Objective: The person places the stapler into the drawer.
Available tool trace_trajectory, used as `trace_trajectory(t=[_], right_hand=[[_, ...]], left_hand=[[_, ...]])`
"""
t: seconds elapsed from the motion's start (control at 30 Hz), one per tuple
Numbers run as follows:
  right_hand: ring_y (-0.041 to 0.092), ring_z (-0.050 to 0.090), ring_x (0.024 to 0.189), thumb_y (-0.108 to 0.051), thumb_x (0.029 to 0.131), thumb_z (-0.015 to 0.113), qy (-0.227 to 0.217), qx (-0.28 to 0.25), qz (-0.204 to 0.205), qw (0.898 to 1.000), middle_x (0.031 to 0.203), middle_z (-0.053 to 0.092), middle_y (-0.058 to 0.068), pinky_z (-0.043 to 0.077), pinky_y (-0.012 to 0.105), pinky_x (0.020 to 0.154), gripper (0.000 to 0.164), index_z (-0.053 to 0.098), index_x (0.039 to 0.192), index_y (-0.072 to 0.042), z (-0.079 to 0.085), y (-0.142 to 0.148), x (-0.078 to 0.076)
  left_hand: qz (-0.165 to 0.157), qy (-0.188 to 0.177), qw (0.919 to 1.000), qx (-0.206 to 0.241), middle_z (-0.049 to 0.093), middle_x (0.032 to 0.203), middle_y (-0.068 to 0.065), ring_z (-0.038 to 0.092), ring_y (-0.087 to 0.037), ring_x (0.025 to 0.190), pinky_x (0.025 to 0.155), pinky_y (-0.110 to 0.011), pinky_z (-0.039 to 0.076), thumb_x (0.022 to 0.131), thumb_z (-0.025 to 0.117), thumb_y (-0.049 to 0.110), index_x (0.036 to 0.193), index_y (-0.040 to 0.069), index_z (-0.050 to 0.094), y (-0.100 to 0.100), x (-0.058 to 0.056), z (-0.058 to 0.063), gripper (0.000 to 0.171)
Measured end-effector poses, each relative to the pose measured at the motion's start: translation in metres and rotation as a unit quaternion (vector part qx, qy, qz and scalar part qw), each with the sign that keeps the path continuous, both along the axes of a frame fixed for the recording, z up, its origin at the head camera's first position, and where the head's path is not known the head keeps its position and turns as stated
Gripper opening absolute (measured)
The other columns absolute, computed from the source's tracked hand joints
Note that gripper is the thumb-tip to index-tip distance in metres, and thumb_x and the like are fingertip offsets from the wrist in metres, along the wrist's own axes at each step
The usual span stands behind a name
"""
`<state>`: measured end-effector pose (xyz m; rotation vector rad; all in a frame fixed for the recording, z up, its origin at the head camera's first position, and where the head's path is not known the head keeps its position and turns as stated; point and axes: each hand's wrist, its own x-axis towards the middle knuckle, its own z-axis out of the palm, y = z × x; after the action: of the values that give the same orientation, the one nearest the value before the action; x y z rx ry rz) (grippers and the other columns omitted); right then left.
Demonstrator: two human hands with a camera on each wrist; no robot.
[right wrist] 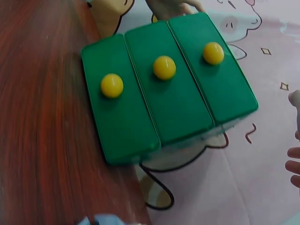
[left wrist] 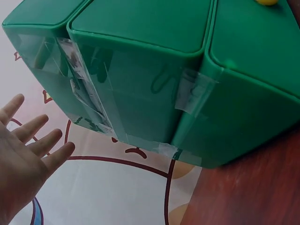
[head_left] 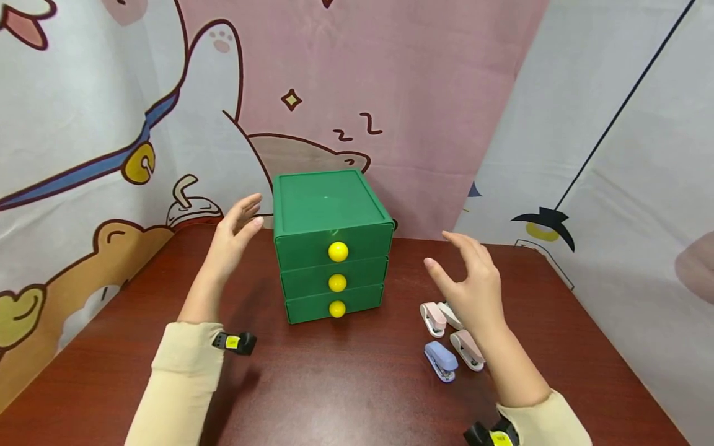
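Note:
A green three-drawer box (head_left: 329, 207) stands on the table, each drawer front bearing a round yellow knob (head_left: 338, 251). All its drawers are closed. My left hand (head_left: 230, 238) hovers beside the box's left side, fingers extended and apart from it; the left wrist view shows clear tape on that side (left wrist: 136, 93). To the right of the box my right hand (head_left: 476, 285) is held in the air, thumb and fingers spread around nothing. Below it lie several mini staplers: a blue one (head_left: 441, 360), a pink one (head_left: 433, 319), a dusty pink one (head_left: 467, 350) and a white one (head_left: 449, 314) partly hidden by the hand.
The dark reddish-brown table (head_left: 334, 384) runs back to a cartoon-printed cloth (head_left: 424, 124) hanging behind and at both sides. The box stands near the table's back edge. Black wrist cameras (head_left: 237, 342) are strapped over both cream sleeves (head_left: 178, 384).

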<state>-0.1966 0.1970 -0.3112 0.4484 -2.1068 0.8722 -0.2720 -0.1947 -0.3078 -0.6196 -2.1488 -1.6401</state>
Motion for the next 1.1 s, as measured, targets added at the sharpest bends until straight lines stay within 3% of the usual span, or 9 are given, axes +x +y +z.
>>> trace_trajectory(t=[0.23,0.47,0.6,0.7,0.8,0.93,1.1], right_hand=[[0.022,0.056,0.107,-0.013,0.081,0.076,0.026,-0.032,0.057,0.998,0.116,0.063,0.005,0.041,0.041,0.088,0.043,0.064,0.122,-0.007,-0.005,-0.028,-0.005],[0.018,0.058,0.096,-0.012,0.081,0.078,0.031,-0.042,0.098,0.994,0.108,0.065,0.002,0.046,0.032,0.08,0.039,0.066,0.117,-0.005,-0.01,-0.052,-0.009],[0.02,0.059,0.091,-0.012,0.082,0.077,0.028,-0.044,0.113,0.992,0.106,0.065,0.007,0.047,0.028,0.079,0.037,0.065,0.116,-0.002,-0.012,-0.065,-0.013],[0.022,0.06,0.089,-0.012,0.082,0.077,0.022,-0.048,0.124,0.991,0.104,0.065,0.011,0.048,0.029,0.079,0.036,0.066,0.115,-0.002,-0.014,-0.073,-0.016],[0.02,0.06,0.089,-0.014,0.083,0.077,0.015,-0.054,0.129,0.99,0.104,0.065,0.009,0.049,0.034,0.077,0.035,0.066,0.115,-0.003,-0.015,-0.082,-0.018],[0.018,0.06,0.087,-0.015,0.084,0.076,0.008,-0.062,0.134,0.989,0.103,0.066,0.007,0.051,0.039,0.074,0.033,0.067,0.114,-0.005,-0.015,-0.094,-0.021],[0.019,0.061,0.084,-0.017,0.084,0.076,-0.001,-0.064,0.137,0.988,0.099,0.067,0.007,0.052,0.037,0.073,0.031,0.068,0.112,-0.005,-0.016,-0.105,-0.025]], left_hand=[[-0.031,0.001,0.9994,0.018,0.04,0.147,-0.009,0.034,-0.027,0.136,0.104,-0.049,0.03,0.099,0.05,0.019,0.147,0.009,0.038,0.006,-0.006,-0.002,0.05],[-0.056,0.005,0.9975,0.042,0.039,0.147,-0.012,0.037,-0.028,0.134,0.098,-0.03,0.038,0.099,0.048,0.013,0.146,0.003,0.037,0.011,-0.011,-0.006,0.05],[-0.053,0.0,0.9979,0.037,0.039,0.147,-0.011,0.039,-0.027,0.133,0.101,-0.038,0.037,0.098,0.051,0.016,0.147,0.006,0.037,0.012,-0.012,-0.004,0.052],[-0.041,-0.009,0.9988,0.024,0.04,0.147,-0.012,0.039,-0.028,0.133,0.102,-0.048,0.033,0.097,0.053,0.019,0.148,0.01,0.037,0.012,-0.012,-0.005,0.054],[-0.037,-0.011,0.9992,0.015,0.038,0.148,-0.01,0.038,-0.027,0.133,0.103,-0.051,0.031,0.097,0.054,0.019,0.147,0.011,0.04,0.011,-0.013,-0.006,0.052],[-0.046,-0.006,0.9987,0.022,0.035,0.151,-0.005,0.036,-0.024,0.135,0.104,-0.045,0.032,0.098,0.052,0.015,0.145,0.008,0.043,0.01,-0.014,-0.009,0.048],[-0.059,-0.01,0.9971,0.047,0.037,0.149,-0.009,0.037,-0.026,0.134,0.102,-0.035,0.036,0.099,0.051,0.013,0.145,0.006,0.041,0.011,-0.016,-0.014,0.048]])
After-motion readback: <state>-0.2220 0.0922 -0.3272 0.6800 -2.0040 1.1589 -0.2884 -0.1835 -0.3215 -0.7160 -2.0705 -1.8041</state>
